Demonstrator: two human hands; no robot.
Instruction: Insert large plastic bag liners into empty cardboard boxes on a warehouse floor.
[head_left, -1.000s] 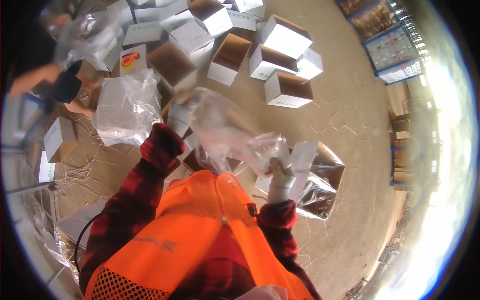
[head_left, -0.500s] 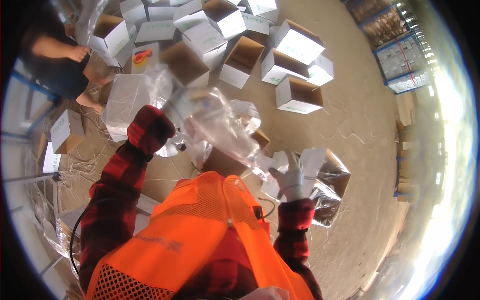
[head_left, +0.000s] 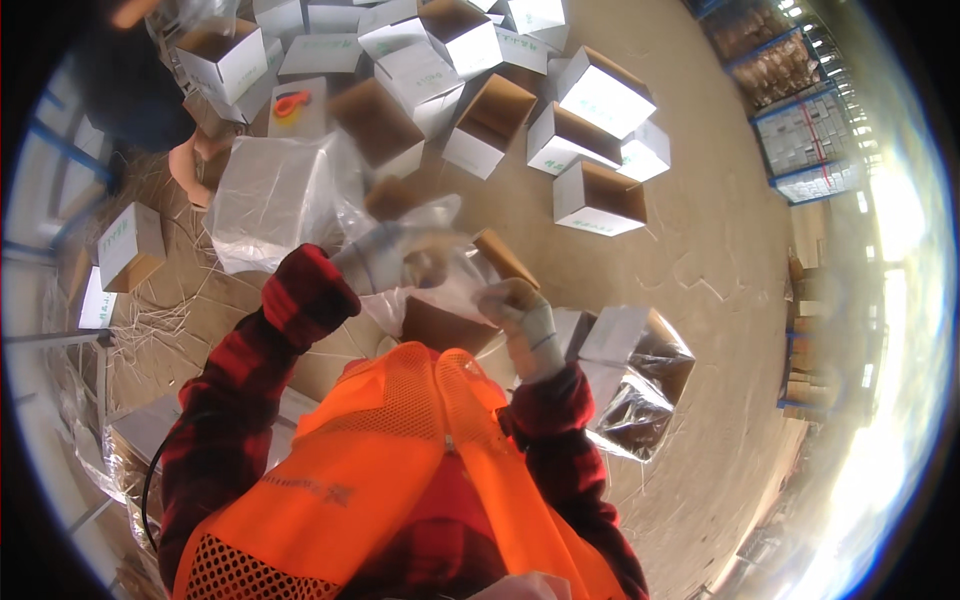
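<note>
Both my hands wear pale work gloves and hold a crumpled clear plastic bag (head_left: 457, 288) in front of my chest. My left hand (head_left: 392, 255), smeared by motion, is closed on the bag's left part. Closed with curled fingers, my right hand (head_left: 522, 318) grips its right edge. Beneath the bag stands an open cardboard box (head_left: 440, 327), partly hidden by the bag and my vest. Right of my right hand is an open white box (head_left: 618, 335) with a clear plastic liner (head_left: 640, 400) draped over its opening.
A white box wrapped in clear plastic (head_left: 268, 195) stands ahead on the left. Several open white boxes (head_left: 598, 200) crowd the far floor. An orange tape dispenser (head_left: 290, 103) lies on one box. Another person's arm (head_left: 190, 165) shows far left. Loaded racks (head_left: 800, 130) line the right.
My right hand has moved left and inward, from spread fingers by the lined box to a grip on the bag. The bag, stretched out before, is now bunched between my hands.
</note>
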